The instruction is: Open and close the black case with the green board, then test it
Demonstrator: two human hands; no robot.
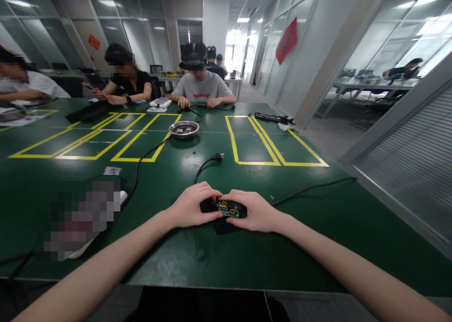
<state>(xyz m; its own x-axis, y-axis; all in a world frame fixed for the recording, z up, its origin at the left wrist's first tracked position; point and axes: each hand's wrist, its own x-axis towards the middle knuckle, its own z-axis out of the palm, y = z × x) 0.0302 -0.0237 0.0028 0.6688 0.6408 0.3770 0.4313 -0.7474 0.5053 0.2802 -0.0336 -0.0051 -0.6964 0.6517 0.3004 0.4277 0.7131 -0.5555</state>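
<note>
A small green circuit board (pixel 229 212) with copper-coloured coils sits between my two hands, low over the near middle of the table. My left hand (pixel 193 205) curls around its left end, thumb at the near edge. From the other side my right hand (pixel 257 211) grips it with bent fingers and thumb. Dark material surrounds the board, but the fingers hide much of it. Beneath lies a black piece (pixel 226 226) whose kind I cannot make out. Just beyond my left hand, a black power plug (pixel 219 157) rests on the table with its cord running back toward that hand.
On the green table (pixel 169 270), a metal bowl (pixel 184 130) holds small metal parts. A blurred-out object (pixel 84 218) lies left, near a label (pixel 113 171). Black cables (pixel 314 190) cross the surface. Yellow tape (pixel 257 163) marks rectangles. A person (pixel 201 84) sits opposite; others work further left.
</note>
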